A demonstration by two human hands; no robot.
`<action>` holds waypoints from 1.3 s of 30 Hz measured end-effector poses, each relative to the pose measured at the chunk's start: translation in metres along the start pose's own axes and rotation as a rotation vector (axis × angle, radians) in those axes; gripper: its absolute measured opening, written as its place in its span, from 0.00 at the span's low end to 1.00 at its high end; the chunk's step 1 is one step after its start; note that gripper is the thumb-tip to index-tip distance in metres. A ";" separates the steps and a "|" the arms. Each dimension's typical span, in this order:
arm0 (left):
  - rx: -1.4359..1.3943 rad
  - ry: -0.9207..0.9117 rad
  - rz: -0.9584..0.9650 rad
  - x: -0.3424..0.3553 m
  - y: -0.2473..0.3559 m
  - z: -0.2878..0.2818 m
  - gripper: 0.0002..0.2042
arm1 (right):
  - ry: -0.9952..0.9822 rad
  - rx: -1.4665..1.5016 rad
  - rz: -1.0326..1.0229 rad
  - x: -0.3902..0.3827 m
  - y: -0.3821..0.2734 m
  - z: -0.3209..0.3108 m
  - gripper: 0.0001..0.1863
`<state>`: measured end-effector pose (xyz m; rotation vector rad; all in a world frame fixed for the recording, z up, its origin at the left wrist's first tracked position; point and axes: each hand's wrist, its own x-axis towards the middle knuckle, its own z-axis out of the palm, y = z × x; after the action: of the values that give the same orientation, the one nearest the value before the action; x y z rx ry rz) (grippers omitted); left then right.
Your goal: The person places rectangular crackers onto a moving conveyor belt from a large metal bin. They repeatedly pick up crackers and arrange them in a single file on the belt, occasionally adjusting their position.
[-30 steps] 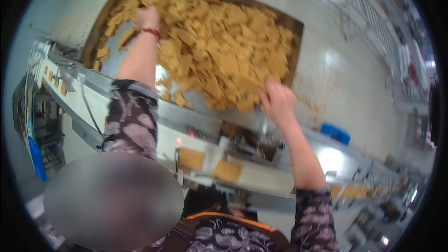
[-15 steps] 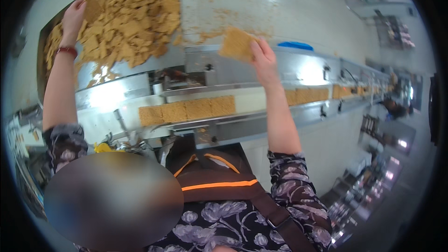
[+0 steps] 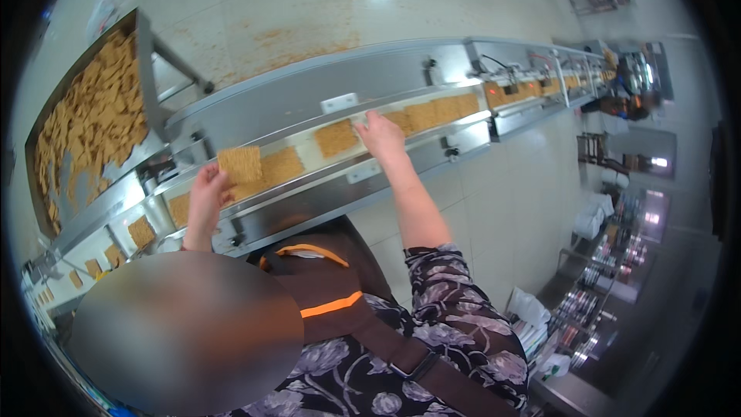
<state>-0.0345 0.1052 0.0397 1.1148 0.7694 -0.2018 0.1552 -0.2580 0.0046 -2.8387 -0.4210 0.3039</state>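
A flat, square, golden-brown cake with a coarse, ridged surface is pinched in my left hand by its lower left side. It is held over a row of similar cakes on a pale conveyor belt. Further right along the belt, my right hand reaches down with its fingers closed at the right edge of another square cake, which lies on the belt. My fingertips there are partly hidden. Between the two hands lies another cake. More cakes run on in a line beyond my right hand.
A deep metal tray of loose and broken cakes stands at the left. Metal rails border the belt. Crumbs lie on the floor beyond. Another person is far down the line. Stacked goods stand at the right.
Both hands have come from over the tray and beyond the belt to the belt itself. My left hand has lifted a cake away from the tray; the right has lowered its cake. The view has turned right.
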 end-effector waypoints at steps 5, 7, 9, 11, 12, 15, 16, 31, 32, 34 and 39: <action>0.020 0.059 -0.111 -0.021 -0.038 0.071 0.14 | -0.042 0.091 0.234 -0.021 0.044 -0.054 0.19; 0.047 0.049 -0.110 -0.020 -0.035 0.093 0.13 | -0.010 0.219 0.334 -0.033 0.075 -0.065 0.18; 0.019 0.042 -0.061 -0.012 -0.032 0.102 0.12 | 0.026 0.242 0.434 -0.042 0.109 -0.075 0.17; 0.012 0.006 -0.030 0.001 -0.025 0.117 0.10 | 0.114 0.263 0.498 -0.055 0.153 -0.081 0.17; 0.023 -0.007 -0.006 0.010 -0.020 0.123 0.10 | 0.131 0.267 0.517 -0.056 0.179 -0.087 0.17; 0.080 -0.015 0.053 0.032 -0.018 0.137 0.10 | 0.190 0.357 0.615 -0.065 0.248 -0.112 0.17; 0.115 -0.027 0.063 0.043 -0.013 0.147 0.10 | 0.237 0.437 0.676 -0.062 0.276 -0.130 0.17; 0.090 0.354 0.177 0.046 -0.016 0.325 0.16 | 0.548 -0.157 0.331 0.097 0.562 -0.242 0.11; 0.066 0.370 0.206 0.050 -0.014 0.349 0.16 | 0.657 -0.075 0.359 0.097 0.577 -0.252 0.10; 0.066 0.351 0.198 0.059 -0.010 0.388 0.16 | 0.750 0.076 0.388 0.107 0.613 -0.272 0.10; 0.078 0.313 0.176 0.077 -0.008 0.479 0.16 | 0.323 0.159 0.366 0.158 0.741 -0.281 0.13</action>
<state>0.2351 -0.2950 0.0878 1.2992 0.9405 0.0943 0.5600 -0.9568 0.0371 -2.7238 0.1820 -0.0570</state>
